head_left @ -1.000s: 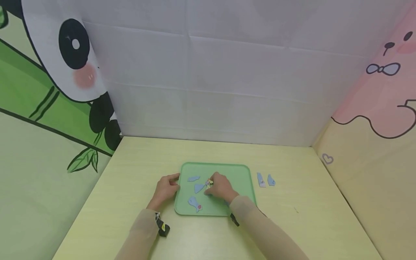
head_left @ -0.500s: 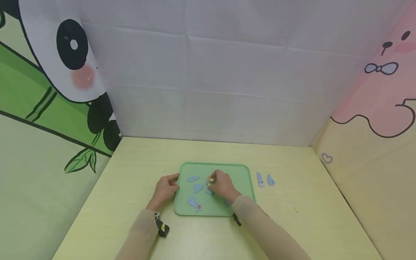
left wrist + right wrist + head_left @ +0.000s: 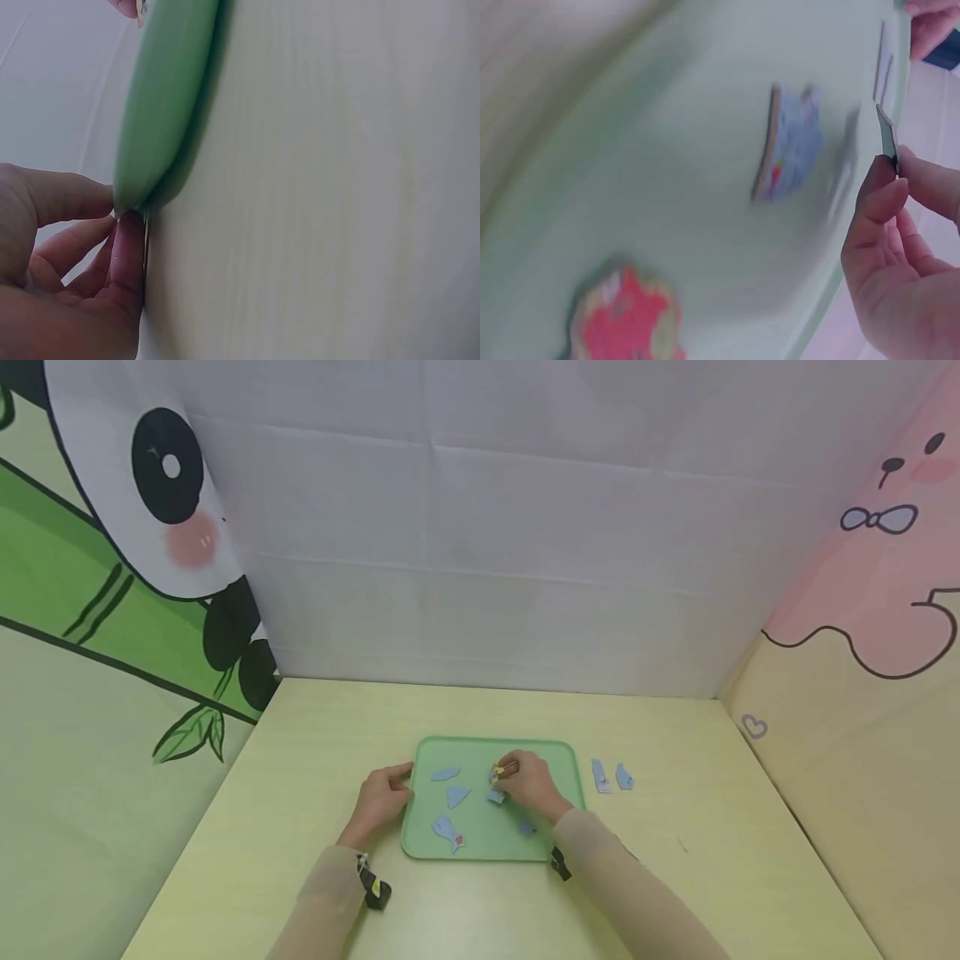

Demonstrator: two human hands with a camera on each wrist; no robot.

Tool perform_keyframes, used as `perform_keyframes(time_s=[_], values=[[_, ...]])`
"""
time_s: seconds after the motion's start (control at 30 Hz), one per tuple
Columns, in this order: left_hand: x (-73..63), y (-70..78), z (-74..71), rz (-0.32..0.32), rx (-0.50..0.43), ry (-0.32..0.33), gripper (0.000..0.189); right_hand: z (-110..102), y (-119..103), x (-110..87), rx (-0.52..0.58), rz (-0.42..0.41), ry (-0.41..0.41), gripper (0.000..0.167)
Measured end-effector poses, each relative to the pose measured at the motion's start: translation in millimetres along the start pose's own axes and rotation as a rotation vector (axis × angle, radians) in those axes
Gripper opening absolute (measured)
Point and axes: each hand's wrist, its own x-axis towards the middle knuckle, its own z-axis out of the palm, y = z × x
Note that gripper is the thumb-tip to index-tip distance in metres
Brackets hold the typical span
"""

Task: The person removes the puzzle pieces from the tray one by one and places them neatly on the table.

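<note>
My right hand (image 3: 525, 781) is over the middle of the green tray (image 3: 555, 752). It pinches a thin puzzle piece (image 3: 497, 772) with yellow on it between thumb and fingertips; in the right wrist view this piece (image 3: 887, 133) shows edge-on. A bluish bit (image 3: 496, 796) shows just under those fingers; I cannot tell if it is part of the held piece. My left hand (image 3: 381, 797) holds the tray's left edge, and the left wrist view shows fingers against its rim (image 3: 150, 150). Blue puzzle pieces (image 3: 458, 796) lie on the tray's left half.
Another blue piece (image 3: 527, 827) lies on the tray by the right wrist. Two pieces (image 3: 602, 776) lie on the pale table (image 3: 675, 860) right of the tray. A blurred red-patterned piece (image 3: 626, 319) shows in the right wrist view. A white wall sheet (image 3: 480, 610) stands behind.
My right hand has moved a little to the right with the pinched piece, away from the triangular blue piece. The bluish bit under it has shifted right too. My left hand stays at the tray's edge.
</note>
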Motion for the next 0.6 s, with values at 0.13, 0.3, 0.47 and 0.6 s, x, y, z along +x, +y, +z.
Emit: perform_keyframes(time_s=[0.13,0.3,0.47,0.6], values=[[-0.2,-0.3,0.7,0.0,0.004,-0.003,0.055,-15,3,0.5,0.008,0.014,0.006,0.03],[0.8,0.5,1.6,0.008,0.007,-0.001,0.056,-37,10,2.5,0.018,0.021,0.023,0.032],[1.7,1.8,3.9,0.021,0.005,0.006,0.056,-59,23,4.3,0.041,0.038,0.062,0.034],[3.3,1.5,6.5,0.01,0.006,0.006,0.056,-72,30,4.6,0.038,0.04,0.075,0.034]])
